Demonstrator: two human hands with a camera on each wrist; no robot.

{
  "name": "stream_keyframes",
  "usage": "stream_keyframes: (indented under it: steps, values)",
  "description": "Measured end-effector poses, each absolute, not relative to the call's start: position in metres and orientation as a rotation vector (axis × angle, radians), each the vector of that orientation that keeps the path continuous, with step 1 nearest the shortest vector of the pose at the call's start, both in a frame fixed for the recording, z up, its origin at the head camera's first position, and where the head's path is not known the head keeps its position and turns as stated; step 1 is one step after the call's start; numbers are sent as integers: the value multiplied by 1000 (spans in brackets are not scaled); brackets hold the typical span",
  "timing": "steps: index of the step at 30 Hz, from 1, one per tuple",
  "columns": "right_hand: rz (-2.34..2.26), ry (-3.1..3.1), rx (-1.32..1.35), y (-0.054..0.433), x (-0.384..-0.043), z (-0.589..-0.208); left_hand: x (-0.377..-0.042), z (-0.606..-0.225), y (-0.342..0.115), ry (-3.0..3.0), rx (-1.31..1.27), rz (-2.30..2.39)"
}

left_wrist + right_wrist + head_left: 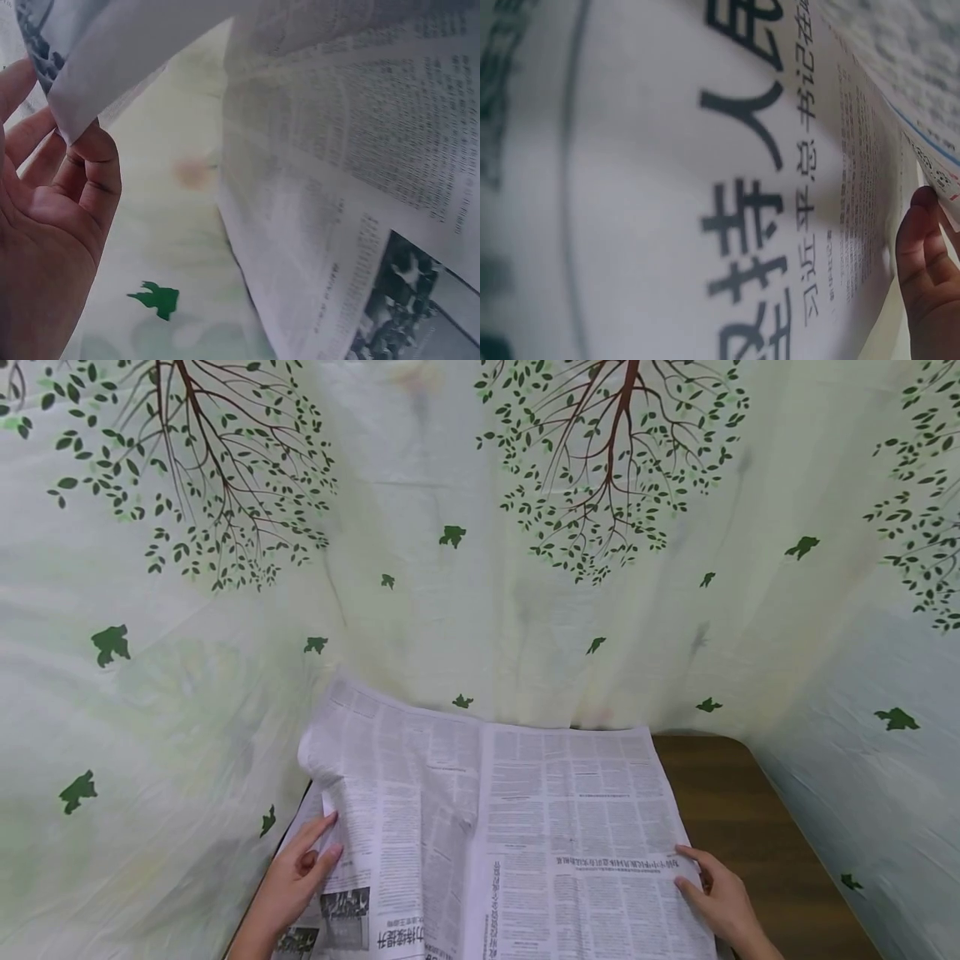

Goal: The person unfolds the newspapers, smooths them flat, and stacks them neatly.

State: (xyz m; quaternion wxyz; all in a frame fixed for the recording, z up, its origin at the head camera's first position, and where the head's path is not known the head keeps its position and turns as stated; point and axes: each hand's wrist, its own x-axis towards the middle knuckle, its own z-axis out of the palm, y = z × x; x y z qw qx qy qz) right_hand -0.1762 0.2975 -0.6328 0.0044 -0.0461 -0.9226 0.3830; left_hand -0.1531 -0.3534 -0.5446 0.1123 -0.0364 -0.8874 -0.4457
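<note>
A wide newspaper (570, 810) lies spread open, and its far left part curls upward. At its left edge my left hand (296, 877) pinches the sheet with thumb and fingers. The left wrist view shows a pointed paper corner (75, 112) between the fingers of that left hand (60, 195), with a printed page (337, 150) hanging to the right. My right hand (720, 897) pinches the newspaper's right edge. In the right wrist view, large print fills a page (652, 187), and the right hand's fingertips (924, 199) meet a lifted edge.
Beneath the newspaper is a dark brown wooden table (735, 810), showing on the right. Behind and on both sides hangs a pale cloth (525, 635) printed with trees and green leaves, close to the table's far edge.
</note>
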Motion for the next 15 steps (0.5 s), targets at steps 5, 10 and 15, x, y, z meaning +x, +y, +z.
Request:
stream_keyframes:
  steps: [5,10,15]
  values:
    - [1124,-2847,-39,302,-174,-636,-153,-551,-352,-2582,-126,-1295]
    - [1080,-2844,30,305,-172,-638,-153,-559,-354,-2586,-92,-1270]
    - [1076,-2869,49,307,-172,-637,-153,-566,-359,-2588,-66,-1260]
